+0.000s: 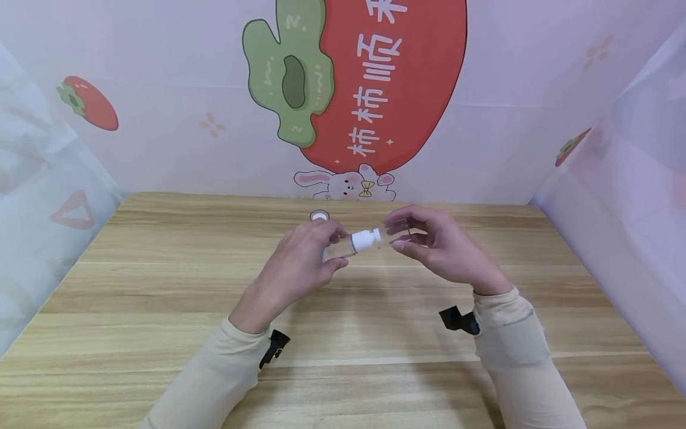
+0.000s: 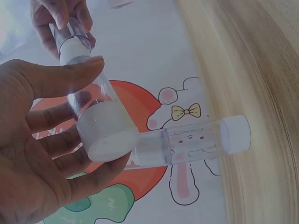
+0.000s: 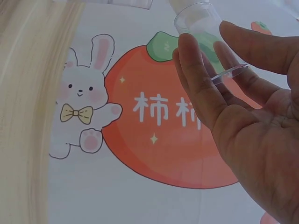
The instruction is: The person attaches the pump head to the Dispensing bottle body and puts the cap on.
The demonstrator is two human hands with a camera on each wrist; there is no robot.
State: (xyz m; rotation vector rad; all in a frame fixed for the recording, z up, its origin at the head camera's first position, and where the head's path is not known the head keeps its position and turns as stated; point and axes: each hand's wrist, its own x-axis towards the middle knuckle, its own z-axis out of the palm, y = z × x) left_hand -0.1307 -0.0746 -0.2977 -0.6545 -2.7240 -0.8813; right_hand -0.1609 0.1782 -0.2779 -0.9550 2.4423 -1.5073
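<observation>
A clear cylindrical pump bottle with a white base and white pump top lies tilted in my left hand, above the table. Its thumb and fingers curl round the clear body. My right hand pinches a clear cap between thumb and fingers. In the head view the cap's end is right at the pump tip, in line with the bottle. Behind the left hand stands a second clear bottle of like shape, upright on its white base; the hand mostly hides it in the head view.
The wood-grain table meets a cloth backdrop printed with a large red persimmon and a rabbit. Pale cloth walls rise at the left and right sides. Each wrist carries a small black camera mount.
</observation>
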